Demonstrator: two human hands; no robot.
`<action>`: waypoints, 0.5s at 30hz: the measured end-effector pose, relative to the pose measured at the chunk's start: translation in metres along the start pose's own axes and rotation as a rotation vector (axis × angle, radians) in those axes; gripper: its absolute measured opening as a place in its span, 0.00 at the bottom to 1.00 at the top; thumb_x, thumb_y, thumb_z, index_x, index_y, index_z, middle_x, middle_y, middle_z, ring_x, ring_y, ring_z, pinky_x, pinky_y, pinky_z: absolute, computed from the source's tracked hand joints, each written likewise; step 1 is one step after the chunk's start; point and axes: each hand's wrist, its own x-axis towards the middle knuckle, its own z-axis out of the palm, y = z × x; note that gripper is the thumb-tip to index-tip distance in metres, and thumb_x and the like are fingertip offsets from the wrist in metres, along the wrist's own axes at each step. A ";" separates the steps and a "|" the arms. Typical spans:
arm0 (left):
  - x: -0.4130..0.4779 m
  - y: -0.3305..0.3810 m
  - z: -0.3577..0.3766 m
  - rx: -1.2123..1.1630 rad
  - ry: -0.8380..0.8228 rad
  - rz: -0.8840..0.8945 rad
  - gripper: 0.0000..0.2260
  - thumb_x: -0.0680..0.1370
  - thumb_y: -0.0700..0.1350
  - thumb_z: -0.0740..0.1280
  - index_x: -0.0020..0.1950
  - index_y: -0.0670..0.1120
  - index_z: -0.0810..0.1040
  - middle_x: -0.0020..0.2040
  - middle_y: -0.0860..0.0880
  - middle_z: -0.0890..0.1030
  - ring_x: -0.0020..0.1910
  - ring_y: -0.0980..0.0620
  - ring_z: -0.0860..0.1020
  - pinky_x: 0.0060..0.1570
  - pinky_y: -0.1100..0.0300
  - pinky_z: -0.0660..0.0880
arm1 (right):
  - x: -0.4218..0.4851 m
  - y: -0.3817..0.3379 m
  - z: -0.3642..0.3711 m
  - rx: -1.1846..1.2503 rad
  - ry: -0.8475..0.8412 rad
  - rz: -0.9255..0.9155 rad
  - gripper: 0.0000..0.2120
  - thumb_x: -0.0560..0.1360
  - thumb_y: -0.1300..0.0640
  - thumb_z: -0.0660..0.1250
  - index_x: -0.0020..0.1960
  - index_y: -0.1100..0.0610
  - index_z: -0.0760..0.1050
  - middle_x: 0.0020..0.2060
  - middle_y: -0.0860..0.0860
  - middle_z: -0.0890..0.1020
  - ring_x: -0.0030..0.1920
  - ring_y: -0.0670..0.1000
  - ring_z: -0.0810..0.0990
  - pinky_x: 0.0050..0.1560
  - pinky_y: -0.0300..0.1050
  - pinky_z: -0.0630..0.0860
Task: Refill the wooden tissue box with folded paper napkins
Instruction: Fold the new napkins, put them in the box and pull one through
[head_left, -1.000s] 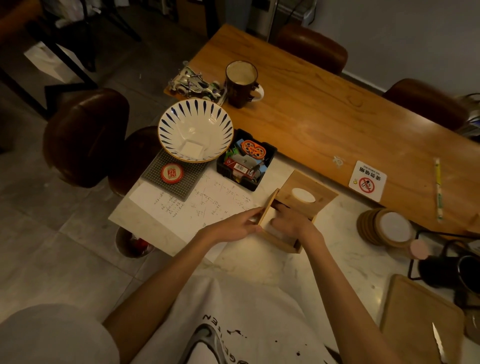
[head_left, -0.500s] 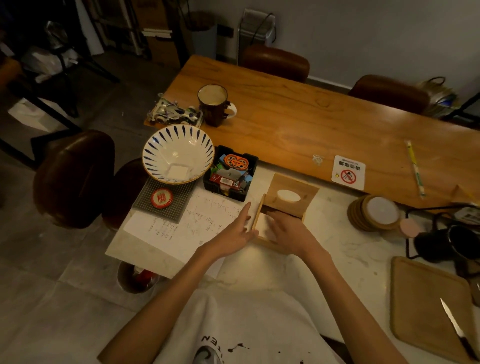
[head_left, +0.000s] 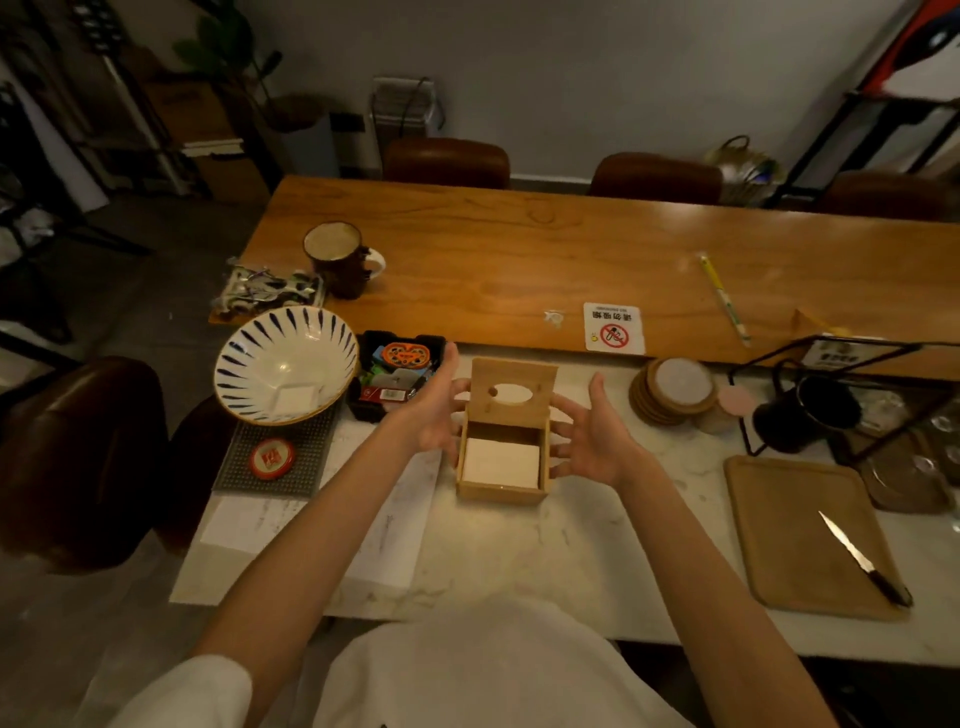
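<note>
The wooden tissue box (head_left: 502, 491) stands on the marble counter with its lid (head_left: 511, 391) hinged up at the back, oval slot facing me. A stack of white folded napkins (head_left: 500, 461) lies flat inside it. My left hand (head_left: 435, 410) hovers just left of the box, palm turned inward, fingers spread. My right hand (head_left: 595, 434) is on the right side, palm open, fingertips close to the box wall. Neither hand holds anything.
A blue-striped bowl (head_left: 287, 364) with a white napkin in it sits left on a mesh mat, beside a black tray of packets (head_left: 397, 374). Coasters (head_left: 675, 389) and a black pot (head_left: 810, 413) stand right. A knife (head_left: 862, 558) lies on a wooden board (head_left: 795, 535).
Both hands have lifted out of and away from the box and opened to either side of it. The napkins stay inside. The camera has tilted up and turned the view square-on.
</note>
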 end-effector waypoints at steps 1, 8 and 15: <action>-0.001 0.000 0.001 0.006 0.005 -0.004 0.31 0.75 0.72 0.55 0.61 0.49 0.76 0.65 0.43 0.72 0.66 0.36 0.70 0.50 0.37 0.72 | 0.000 -0.001 0.001 -0.018 0.009 -0.004 0.45 0.68 0.21 0.45 0.75 0.47 0.63 0.75 0.59 0.65 0.71 0.70 0.64 0.68 0.76 0.57; -0.010 -0.032 -0.010 0.106 -0.019 0.106 0.40 0.76 0.38 0.71 0.78 0.61 0.51 0.79 0.48 0.56 0.72 0.44 0.66 0.57 0.43 0.75 | -0.014 0.011 0.003 -0.512 -0.003 -0.171 0.19 0.75 0.46 0.68 0.66 0.45 0.73 0.68 0.52 0.73 0.63 0.55 0.75 0.64 0.60 0.74; -0.010 -0.069 -0.005 0.391 0.200 0.321 0.34 0.75 0.32 0.70 0.77 0.47 0.60 0.75 0.47 0.67 0.72 0.50 0.67 0.66 0.57 0.68 | 0.005 0.051 0.007 -0.795 0.151 -0.444 0.36 0.74 0.57 0.71 0.75 0.39 0.57 0.75 0.48 0.61 0.73 0.55 0.65 0.65 0.46 0.72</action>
